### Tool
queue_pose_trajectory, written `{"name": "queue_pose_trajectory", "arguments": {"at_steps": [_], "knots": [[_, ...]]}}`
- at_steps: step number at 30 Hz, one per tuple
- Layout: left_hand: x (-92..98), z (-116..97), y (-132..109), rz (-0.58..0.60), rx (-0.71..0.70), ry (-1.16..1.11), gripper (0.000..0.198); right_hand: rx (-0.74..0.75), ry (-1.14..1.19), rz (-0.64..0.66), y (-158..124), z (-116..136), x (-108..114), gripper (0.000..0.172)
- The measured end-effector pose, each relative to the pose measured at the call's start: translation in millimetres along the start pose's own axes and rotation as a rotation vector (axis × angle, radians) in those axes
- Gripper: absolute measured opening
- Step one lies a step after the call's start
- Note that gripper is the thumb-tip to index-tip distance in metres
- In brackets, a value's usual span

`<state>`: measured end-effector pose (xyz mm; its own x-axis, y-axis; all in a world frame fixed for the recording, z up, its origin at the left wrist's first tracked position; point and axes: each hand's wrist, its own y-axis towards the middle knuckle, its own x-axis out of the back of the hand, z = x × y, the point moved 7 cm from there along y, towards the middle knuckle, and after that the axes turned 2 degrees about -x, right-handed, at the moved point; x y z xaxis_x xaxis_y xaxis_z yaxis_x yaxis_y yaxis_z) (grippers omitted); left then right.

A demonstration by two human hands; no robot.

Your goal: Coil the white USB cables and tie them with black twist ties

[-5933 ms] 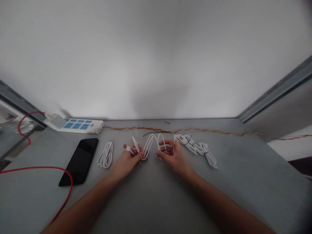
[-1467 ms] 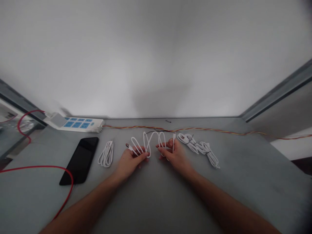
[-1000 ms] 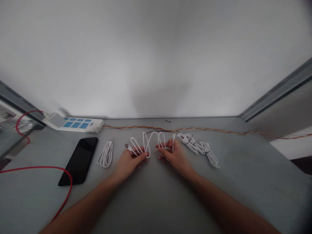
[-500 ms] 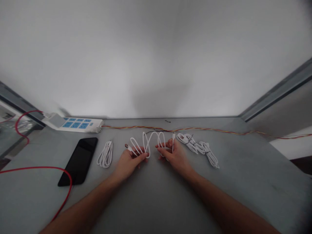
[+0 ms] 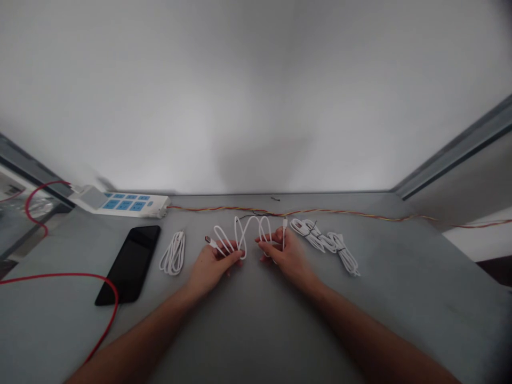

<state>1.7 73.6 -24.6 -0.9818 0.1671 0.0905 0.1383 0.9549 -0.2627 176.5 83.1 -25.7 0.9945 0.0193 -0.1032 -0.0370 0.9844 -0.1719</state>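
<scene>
A white USB cable [image 5: 253, 219] stretches in loose loops between my two hands, near the middle of the table. My left hand [image 5: 214, 266] is closed on its left loops, thumb on top, with a USB plug sticking out above the fingers. My right hand [image 5: 286, 256] pinches the loops at the other end, and a small white connector points up beside the index finger. Left of my left hand lies a coiled white cable [image 5: 173, 255]. To the right of my right hand are white cable bundles [image 5: 320, 237] bound with dark ties.
A black phone [image 5: 130, 264] lies at left, with a red cable [image 5: 108, 320] crossing its lower end. Behind it stands a power strip [image 5: 154, 205] with a plugged-in adapter [image 5: 94, 197]. A twisted red and yellow wire [image 5: 348, 212] runs along the back, below the white wall.
</scene>
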Motion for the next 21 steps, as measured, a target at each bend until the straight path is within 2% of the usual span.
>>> {"name": "queue_pose_trajectory", "arguments": {"at_steps": [21], "knots": [[0.9, 2.4, 0.6, 0.006, 0.005, 0.011, 0.034, 0.007, 0.008, 0.0, 0.6, -0.2, -0.6, 0.046]]}}
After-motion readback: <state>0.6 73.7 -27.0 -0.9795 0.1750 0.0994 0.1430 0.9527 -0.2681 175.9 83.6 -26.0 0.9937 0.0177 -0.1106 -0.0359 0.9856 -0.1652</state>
